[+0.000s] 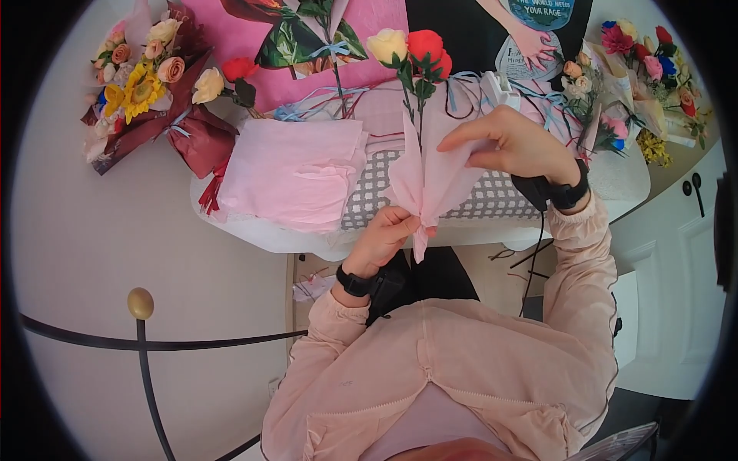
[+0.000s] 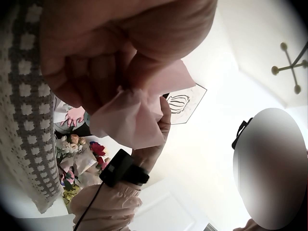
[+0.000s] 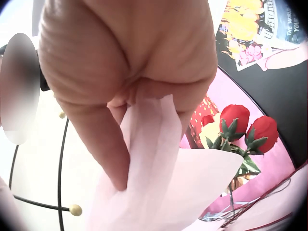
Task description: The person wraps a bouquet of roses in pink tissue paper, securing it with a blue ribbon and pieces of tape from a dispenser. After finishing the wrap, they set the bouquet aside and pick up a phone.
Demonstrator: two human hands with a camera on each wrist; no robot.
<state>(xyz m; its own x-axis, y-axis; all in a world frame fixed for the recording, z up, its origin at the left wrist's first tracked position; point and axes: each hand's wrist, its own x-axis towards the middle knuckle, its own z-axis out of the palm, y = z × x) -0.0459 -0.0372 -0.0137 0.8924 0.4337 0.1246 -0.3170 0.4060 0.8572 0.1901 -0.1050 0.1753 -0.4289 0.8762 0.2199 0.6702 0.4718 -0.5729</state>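
Observation:
A pink paper wrap [image 1: 437, 173] stands around the stems of a cream rose [image 1: 387, 46] and red roses [image 1: 425, 48]. Below, the left hand [image 1: 382, 240] pinches the gathered bottom of the paper, its tail hanging beneath the fingers. At the wrap's upper right side, the right hand [image 1: 523, 146] holds the paper edge between thumb and fingers. The right wrist view shows that hand [image 3: 130, 62] over a fold of paper [image 3: 154, 125], red roses [image 3: 235, 119] beyond it. In the left wrist view the left hand [image 2: 120, 43] covers part of the gathered paper [image 2: 134, 120].
A stack of pink sheets [image 1: 288, 173] lies left on the table beside a grey-and-white checked cloth [image 1: 373, 188]. Wrapped bouquets stand at the far left [image 1: 142, 96] and far right [image 1: 653, 77]. Behind are ribbons [image 1: 307, 107], a white box [image 1: 500, 90] and another stemmed rose.

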